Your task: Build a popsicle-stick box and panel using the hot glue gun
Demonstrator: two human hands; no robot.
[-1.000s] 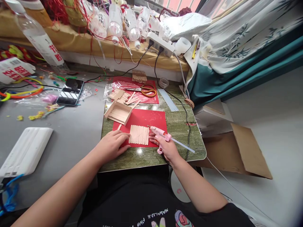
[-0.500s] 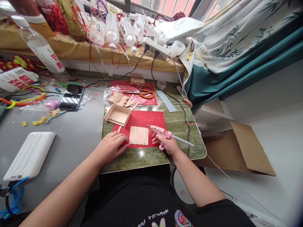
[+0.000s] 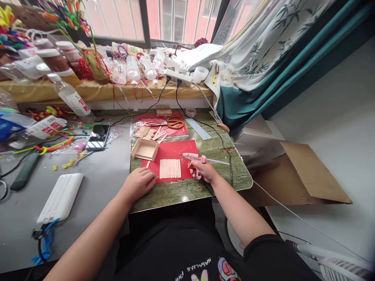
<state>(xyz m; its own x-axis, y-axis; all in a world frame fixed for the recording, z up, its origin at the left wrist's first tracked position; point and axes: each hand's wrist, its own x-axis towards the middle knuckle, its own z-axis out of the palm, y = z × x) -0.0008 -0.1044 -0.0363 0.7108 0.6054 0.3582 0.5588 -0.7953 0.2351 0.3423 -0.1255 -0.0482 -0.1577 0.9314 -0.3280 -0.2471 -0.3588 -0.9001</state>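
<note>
- Flat pale wooden craft-stick panel (image 3: 170, 168): on red rectangular paper sheet (image 3: 188, 149), my 12 o'clock.
- My right hand (image 3: 206, 171), panel's 3: closed round pink plastic glue gun (image 3: 191, 156).
- My left hand (image 3: 140, 183), panel's 8: loosely open, nothing visibly held.
- Shallow open wooden box (image 3: 150, 155), panel's 10.
- Orange-handled metal scissors (image 3: 167, 123), panel's 12.

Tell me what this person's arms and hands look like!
The left hand and right hand are bare: I see no gloves or watch. A short black sleeve shows on the right; none shows on the left. The black shirt has white letters and colourful pictures.
</note>
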